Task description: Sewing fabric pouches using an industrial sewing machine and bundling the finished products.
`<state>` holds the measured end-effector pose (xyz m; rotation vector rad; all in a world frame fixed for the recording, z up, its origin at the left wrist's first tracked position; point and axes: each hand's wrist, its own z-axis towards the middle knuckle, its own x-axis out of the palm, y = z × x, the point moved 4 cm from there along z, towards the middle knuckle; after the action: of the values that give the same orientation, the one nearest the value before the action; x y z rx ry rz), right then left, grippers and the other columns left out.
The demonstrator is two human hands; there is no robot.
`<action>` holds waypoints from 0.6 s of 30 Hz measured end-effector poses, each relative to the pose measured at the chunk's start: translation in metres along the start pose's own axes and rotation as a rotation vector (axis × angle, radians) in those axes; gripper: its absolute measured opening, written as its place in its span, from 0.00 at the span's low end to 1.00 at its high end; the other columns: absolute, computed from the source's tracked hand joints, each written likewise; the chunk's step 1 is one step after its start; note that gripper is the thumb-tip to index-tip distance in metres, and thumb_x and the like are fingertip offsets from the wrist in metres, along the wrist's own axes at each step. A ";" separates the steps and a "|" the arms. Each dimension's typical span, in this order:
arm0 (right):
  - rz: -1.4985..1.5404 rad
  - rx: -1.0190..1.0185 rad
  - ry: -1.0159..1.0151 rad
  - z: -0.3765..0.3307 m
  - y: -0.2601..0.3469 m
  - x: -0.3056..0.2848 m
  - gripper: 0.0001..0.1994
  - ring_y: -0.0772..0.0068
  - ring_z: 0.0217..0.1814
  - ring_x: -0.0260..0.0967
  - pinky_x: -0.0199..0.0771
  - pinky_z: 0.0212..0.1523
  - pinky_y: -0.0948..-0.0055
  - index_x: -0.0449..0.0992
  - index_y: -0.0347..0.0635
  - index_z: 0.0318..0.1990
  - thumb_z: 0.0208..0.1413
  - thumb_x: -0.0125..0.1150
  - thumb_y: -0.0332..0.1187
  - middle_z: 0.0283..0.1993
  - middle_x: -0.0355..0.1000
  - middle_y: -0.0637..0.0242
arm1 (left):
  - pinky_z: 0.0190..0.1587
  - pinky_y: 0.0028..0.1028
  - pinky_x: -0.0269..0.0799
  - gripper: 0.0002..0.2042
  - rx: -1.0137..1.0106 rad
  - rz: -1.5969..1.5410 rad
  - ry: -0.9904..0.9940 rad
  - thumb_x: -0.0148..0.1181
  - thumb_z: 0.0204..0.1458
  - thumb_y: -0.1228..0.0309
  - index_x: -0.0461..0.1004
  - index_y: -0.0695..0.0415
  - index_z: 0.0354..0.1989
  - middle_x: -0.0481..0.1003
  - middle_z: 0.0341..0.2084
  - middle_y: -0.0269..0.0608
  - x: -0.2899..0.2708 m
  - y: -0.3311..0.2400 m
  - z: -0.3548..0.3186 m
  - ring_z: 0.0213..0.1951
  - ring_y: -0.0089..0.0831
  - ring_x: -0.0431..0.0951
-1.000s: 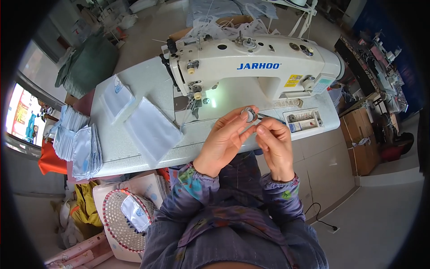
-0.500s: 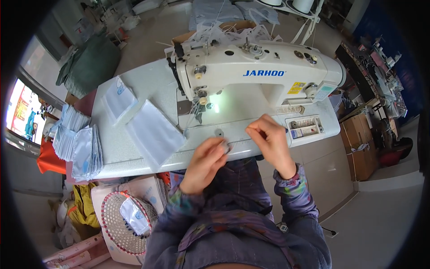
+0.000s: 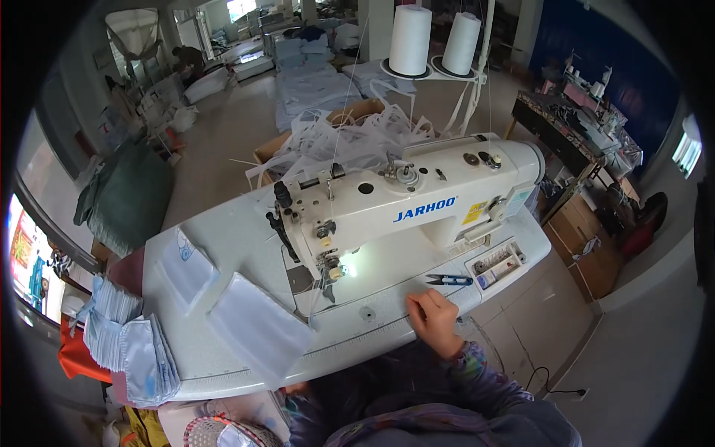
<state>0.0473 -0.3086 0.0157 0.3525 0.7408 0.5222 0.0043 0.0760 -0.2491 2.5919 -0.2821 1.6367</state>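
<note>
My right hand [image 3: 433,322] is over the front edge of the sewing table [image 3: 223,380], its fingers curled together. Whatever they hold, if anything, is hidden. Just beyond it lie dark blue thread snips [image 3: 449,280]. Only a bit of my left hand [image 3: 296,388] shows, low below the table edge, and its fingers are hidden. A white sewing machine [image 3: 417,208] stands over the table with its lamp lit by the needle. To its left lie a white cloth piece [image 3: 261,328] and a smaller printed one [image 3: 186,268]. A round metal disc [image 3: 367,314] is on the tabletop.
Stacked, tied cloth pieces [image 3: 112,328] sit at the table's left end. A parts tray [image 3: 495,267] is set in at the right. Behind stand thread cones [image 3: 410,41] and a box of white strips [image 3: 350,138]. A woven basket [image 3: 205,430] is below left.
The view has tilted up. My left hand, which held a small metal round piece above the table edge, has dropped below it. My right hand stays closed near the edge; the snips now show.
</note>
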 end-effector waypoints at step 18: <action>-0.057 0.009 0.023 0.002 0.002 0.007 0.07 0.56 0.26 0.73 0.72 0.27 0.62 0.82 0.43 0.37 0.50 0.71 0.24 0.29 0.71 0.62 | 0.49 0.29 0.83 0.11 0.019 0.223 0.054 0.61 0.67 0.70 0.81 0.60 0.54 0.83 0.49 0.45 0.017 0.034 0.059 0.47 0.35 0.84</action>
<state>0.0528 -0.3037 0.0145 0.3335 0.7737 0.4697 0.0569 0.0314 -0.2610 2.6052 -0.5745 1.7814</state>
